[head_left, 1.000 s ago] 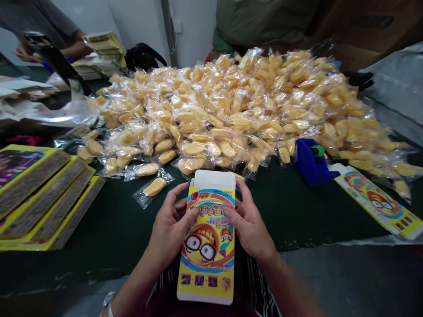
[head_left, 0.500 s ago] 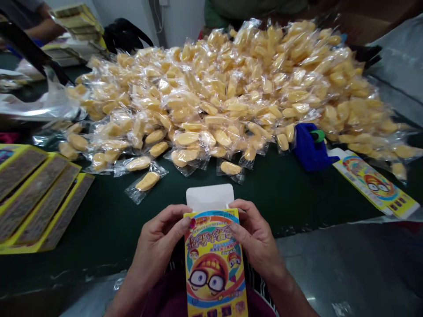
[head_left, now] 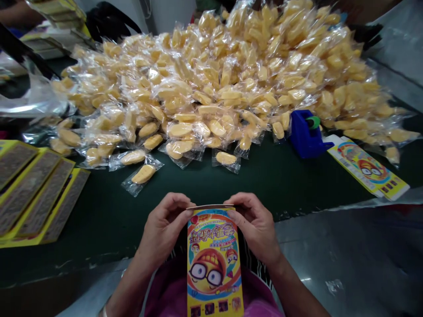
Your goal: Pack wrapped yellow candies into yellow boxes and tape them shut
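A yellow printed cardboard box (head_left: 211,268) with a cartoon face in glasses is held upside down to my view, over my lap at the table's near edge. My left hand (head_left: 165,231) pinches its upper left corner between thumb and fingers. At the upper right corner my right hand (head_left: 254,226) grips it the same way. Along the top edge the end flap (head_left: 211,206) shows only as a thin strip between both hands. Beyond the box lie clear-wrapped yellow oval pieces (head_left: 143,174), the closest ones singly on the dark green table (head_left: 185,182).
A large heap of wrapped yellow pieces (head_left: 211,83) covers the table's far side. Flat yellow cartons (head_left: 42,198) fan out at left. At right stand a blue tape dispenser (head_left: 307,136) and a printed box (head_left: 370,167). Another person's arm (head_left: 20,15) shows at far left.
The white end flap stood up above the box; now it is folded over to a thin edge. Both hands moved to the top corners. The view has shifted slightly.
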